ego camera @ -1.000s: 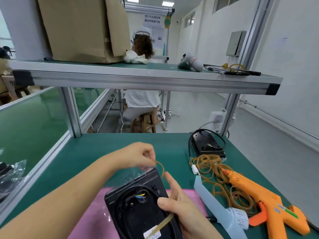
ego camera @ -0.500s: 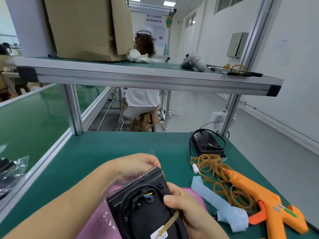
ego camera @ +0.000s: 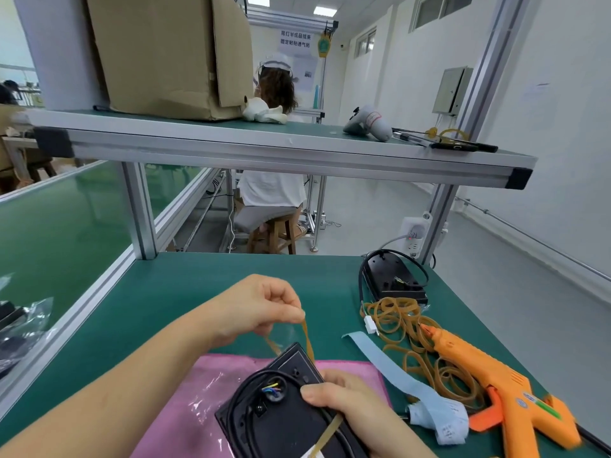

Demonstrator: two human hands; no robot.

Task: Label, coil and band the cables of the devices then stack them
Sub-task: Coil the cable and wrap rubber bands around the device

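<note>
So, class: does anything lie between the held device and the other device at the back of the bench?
Yes. The blue strip and the band pile lie between the held device and the far device; lifting over should clear them.

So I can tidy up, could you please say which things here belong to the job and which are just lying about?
Job: black device, rubber band, spare bands, label strip, second device.
Lying about: orange glue gun, cardboard box, grey tool.
</note>
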